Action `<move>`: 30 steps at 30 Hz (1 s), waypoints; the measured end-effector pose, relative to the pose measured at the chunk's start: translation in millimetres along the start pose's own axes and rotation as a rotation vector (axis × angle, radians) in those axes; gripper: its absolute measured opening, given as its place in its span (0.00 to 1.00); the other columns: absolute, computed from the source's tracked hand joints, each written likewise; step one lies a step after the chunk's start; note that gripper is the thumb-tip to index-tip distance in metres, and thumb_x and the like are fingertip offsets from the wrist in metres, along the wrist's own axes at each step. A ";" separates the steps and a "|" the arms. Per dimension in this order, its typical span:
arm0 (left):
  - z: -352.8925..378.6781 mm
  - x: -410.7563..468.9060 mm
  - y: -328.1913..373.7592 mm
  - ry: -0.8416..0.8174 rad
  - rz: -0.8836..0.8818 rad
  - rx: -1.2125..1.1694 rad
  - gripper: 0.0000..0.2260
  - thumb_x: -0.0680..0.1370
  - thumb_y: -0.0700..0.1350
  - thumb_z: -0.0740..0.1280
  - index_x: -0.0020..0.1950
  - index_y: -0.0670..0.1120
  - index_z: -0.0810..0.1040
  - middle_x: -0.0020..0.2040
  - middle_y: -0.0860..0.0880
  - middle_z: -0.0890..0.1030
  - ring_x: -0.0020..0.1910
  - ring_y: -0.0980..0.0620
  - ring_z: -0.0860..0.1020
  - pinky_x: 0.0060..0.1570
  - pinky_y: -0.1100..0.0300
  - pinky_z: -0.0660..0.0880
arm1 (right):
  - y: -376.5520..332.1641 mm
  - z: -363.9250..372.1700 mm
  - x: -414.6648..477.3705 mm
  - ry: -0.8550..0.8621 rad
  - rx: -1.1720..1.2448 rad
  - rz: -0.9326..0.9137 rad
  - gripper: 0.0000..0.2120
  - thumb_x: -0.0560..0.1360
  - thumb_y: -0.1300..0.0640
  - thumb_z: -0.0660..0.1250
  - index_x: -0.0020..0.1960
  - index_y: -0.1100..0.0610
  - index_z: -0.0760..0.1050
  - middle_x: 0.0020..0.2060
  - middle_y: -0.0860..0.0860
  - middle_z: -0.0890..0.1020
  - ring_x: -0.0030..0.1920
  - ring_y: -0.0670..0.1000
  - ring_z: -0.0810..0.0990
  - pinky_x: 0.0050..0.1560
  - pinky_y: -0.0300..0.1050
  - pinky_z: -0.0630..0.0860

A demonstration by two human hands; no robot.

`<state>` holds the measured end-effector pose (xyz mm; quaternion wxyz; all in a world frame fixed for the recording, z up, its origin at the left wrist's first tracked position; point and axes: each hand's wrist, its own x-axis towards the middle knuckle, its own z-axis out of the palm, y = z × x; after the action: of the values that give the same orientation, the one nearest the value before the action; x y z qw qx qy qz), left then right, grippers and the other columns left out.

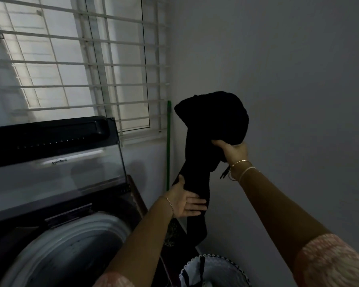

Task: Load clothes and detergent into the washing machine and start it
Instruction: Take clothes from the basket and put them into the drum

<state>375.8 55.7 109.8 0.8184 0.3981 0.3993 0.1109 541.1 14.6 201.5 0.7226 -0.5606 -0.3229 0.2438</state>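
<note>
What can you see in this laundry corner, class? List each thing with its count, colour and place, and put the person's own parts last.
Black cloth garment: one, black, held up in front of the wall, right of the washer.
Top-loading washing machine: one, dark grey, lower left, glass lid raised.
Round drum opening: one, pale grey rim, in the machine's top.
Barred metal window grille: one, white, upper left behind the machine.
Thin green pole: one, green, upright in the corner.
Round laundry basket: one, white with dark trim, bottom centre.
Plain wall: one, grey, right side.
Patterned sleeves: two, pink, bottom edge.
Left hand: one, fingers straight against the garment's hanging part.
Right hand: one, gripping the garment's bunched top.
</note>
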 end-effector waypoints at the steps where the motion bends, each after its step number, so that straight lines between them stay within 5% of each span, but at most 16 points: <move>1: 0.8 5.6 -3.7 0.030 0.012 -0.108 0.47 0.72 0.74 0.45 0.70 0.35 0.67 0.57 0.38 0.81 0.52 0.41 0.82 0.45 0.51 0.80 | -0.6 0.6 -1.4 -0.008 0.024 0.028 0.21 0.66 0.61 0.76 0.57 0.60 0.77 0.48 0.54 0.83 0.47 0.53 0.82 0.42 0.42 0.80; 3: -0.8 14.0 -6.1 0.099 0.062 -0.254 0.42 0.75 0.71 0.51 0.69 0.35 0.68 0.57 0.36 0.79 0.51 0.39 0.81 0.45 0.48 0.80 | -1.0 1.5 -4.9 -0.052 0.093 0.103 0.19 0.66 0.59 0.75 0.56 0.58 0.78 0.49 0.55 0.84 0.47 0.54 0.83 0.45 0.46 0.82; 6: 0.6 10.7 4.2 0.127 0.139 -0.395 0.20 0.80 0.52 0.62 0.66 0.40 0.73 0.55 0.38 0.78 0.48 0.40 0.79 0.38 0.48 0.80 | -0.1 0.5 -9.0 -0.168 0.176 0.255 0.19 0.67 0.53 0.71 0.58 0.55 0.77 0.52 0.55 0.83 0.51 0.56 0.83 0.46 0.50 0.81; 9: 1.8 4.8 18.0 0.130 0.222 -0.497 0.11 0.80 0.41 0.59 0.58 0.41 0.78 0.43 0.41 0.81 0.40 0.45 0.77 0.29 0.57 0.79 | 2.6 -3.7 -13.9 -0.282 0.199 0.354 0.15 0.72 0.51 0.65 0.57 0.54 0.77 0.54 0.54 0.83 0.54 0.55 0.81 0.51 0.48 0.79; 13: -1.4 -2.9 35.3 0.023 0.340 -0.581 0.20 0.78 0.58 0.58 0.56 0.44 0.79 0.56 0.40 0.81 0.52 0.41 0.77 0.52 0.47 0.76 | 13.1 -8.5 -19.2 -0.392 0.155 0.450 0.18 0.71 0.52 0.65 0.60 0.56 0.76 0.52 0.54 0.83 0.51 0.55 0.81 0.46 0.46 0.77; 18: -9.3 -20.3 52.1 -0.102 0.546 -0.531 0.30 0.75 0.69 0.56 0.64 0.48 0.76 0.61 0.42 0.79 0.57 0.43 0.77 0.56 0.48 0.74 | 26.6 2.0 -27.0 -0.489 0.046 0.513 0.18 0.72 0.52 0.64 0.59 0.56 0.76 0.52 0.56 0.82 0.52 0.56 0.80 0.52 0.48 0.77; 22: -28.7 -38.1 50.5 -0.149 0.533 -0.420 0.31 0.72 0.70 0.61 0.60 0.47 0.79 0.60 0.41 0.81 0.60 0.43 0.77 0.60 0.47 0.73 | 35.9 18.5 -31.8 -0.535 0.053 0.518 0.17 0.72 0.51 0.63 0.59 0.56 0.76 0.52 0.55 0.82 0.52 0.56 0.79 0.51 0.48 0.77; 30: -90.0 -76.7 40.7 0.077 0.537 -0.346 0.26 0.72 0.65 0.64 0.60 0.47 0.78 0.56 0.42 0.81 0.57 0.45 0.78 0.52 0.52 0.75 | 52.2 75.8 -56.6 -0.682 0.089 0.456 0.19 0.66 0.55 0.68 0.55 0.58 0.78 0.52 0.56 0.82 0.52 0.54 0.80 0.54 0.46 0.76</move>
<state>264.2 94.9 150.4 0.7999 0.3395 0.2856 0.4042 447.4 36.8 152.4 0.5252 -0.4730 -0.4006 0.5831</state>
